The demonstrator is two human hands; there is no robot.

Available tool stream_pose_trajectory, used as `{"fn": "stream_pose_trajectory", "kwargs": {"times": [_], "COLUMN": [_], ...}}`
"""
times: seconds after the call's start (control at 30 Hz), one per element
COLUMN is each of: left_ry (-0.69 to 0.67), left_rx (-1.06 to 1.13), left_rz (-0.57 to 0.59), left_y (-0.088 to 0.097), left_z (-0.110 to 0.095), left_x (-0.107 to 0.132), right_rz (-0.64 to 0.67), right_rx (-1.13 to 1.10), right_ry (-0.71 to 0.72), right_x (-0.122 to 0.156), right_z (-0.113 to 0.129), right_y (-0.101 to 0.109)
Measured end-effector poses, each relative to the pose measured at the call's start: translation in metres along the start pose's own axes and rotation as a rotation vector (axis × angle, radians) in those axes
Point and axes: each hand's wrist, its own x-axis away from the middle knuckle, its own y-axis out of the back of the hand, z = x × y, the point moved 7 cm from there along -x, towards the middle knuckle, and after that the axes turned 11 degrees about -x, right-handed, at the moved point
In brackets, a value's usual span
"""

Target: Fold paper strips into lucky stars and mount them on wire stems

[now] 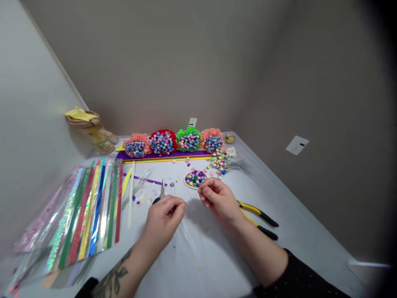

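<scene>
Over the middle of the table, my left hand (166,215) is closed, thumb and forefinger pinched together. My right hand (218,198) is also closed in a pinch, a short way to the right. Whatever the fingertips hold is too fine to make out. Just beyond my right hand is a small round dish (185,182) of coloured paper stars (196,178). Scissors (162,189) lie behind my left hand, their handles partly hidden by it. Yellow-and-black pliers (260,213) rest beside my right forearm. Thin clear strands (185,227) lie on the table between the hands.
Packs of shiny paper strips (89,211) cover the left side. Several star-filled bouquets (163,142) stand along the back on purple sheets (189,155). Loose stars (220,159) and thin wires (238,166) lie at back right. Tape rolls (83,120) sit at back left.
</scene>
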Motion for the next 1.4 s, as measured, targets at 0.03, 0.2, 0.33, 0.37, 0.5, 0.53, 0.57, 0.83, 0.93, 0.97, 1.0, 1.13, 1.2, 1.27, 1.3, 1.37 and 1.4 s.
{"fn": "stream_pose_trajectory", "kwargs": {"times": [0.03,0.2,0.33,0.37,0.5,0.53,0.57,0.83,0.93,0.97,1.0,1.13,1.2,1.27,1.3,1.37,1.4], "left_ry": [0.029,0.38,0.59,0.617,0.708,0.717,0.722,0.72,0.619,0.533,0.416,-0.091,-0.181,-0.172,-0.153,-0.121,-0.11], "left_rx": [0.022,0.308,0.622,0.689,0.855,0.879,0.901,0.94,0.729,0.603,0.467,0.047,-0.044,-0.073,-0.072,-0.056,-0.047], "left_rz": [0.022,0.211,0.339,0.347,0.354,0.355,0.358,0.349,0.269,0.204,0.125,-0.158,-0.203,-0.198,-0.186,-0.157,-0.145], "left_y": [-0.003,-0.021,-0.037,-0.04,-0.046,-0.047,-0.048,-0.047,-0.037,-0.03,-0.021,0.005,0.007,0.007,0.006,0.005,0.004], "left_z": [0.002,0.019,0.022,0.022,0.024,0.024,0.023,0.02,0.021,0.019,0.016,-0.011,-0.015,-0.012,-0.01,-0.008,-0.007], "left_x": [0.0,0.003,0.01,0.011,0.015,0.015,0.016,0.016,0.012,0.008,0.005,0.003,0.006,0.005,0.005,0.004,0.004], "right_rz": [-0.003,0.035,0.092,0.102,0.141,0.149,0.151,0.127,0.111,0.095,0.073,0.006,-0.004,-0.009,-0.012,-0.017,-0.017], "right_rx": [0.02,0.125,0.239,0.268,0.311,0.3,0.283,0.125,0.149,0.156,0.154,0.075,0.051,0.038,0.033,0.027,0.027], "right_ry": [0.005,0.029,0.083,0.093,0.115,0.12,0.125,0.133,0.141,0.138,0.13,0.054,0.036,0.042,0.048,0.06,0.065], "right_x": [0.001,0.003,0.005,0.006,0.009,0.009,0.009,0.008,0.008,0.008,0.008,0.007,0.008,0.009,0.009,0.01,0.011], "right_z": [0.0,0.002,0.006,0.007,0.009,0.009,0.009,0.007,0.007,0.007,0.006,0.0,-0.002,-0.002,-0.002,-0.002,-0.002], "right_y": [0.0,0.002,-0.001,-0.002,-0.006,-0.007,-0.007,-0.005,-0.004,-0.003,-0.001,-0.001,-0.002,-0.003,-0.003,-0.003,-0.003]}}
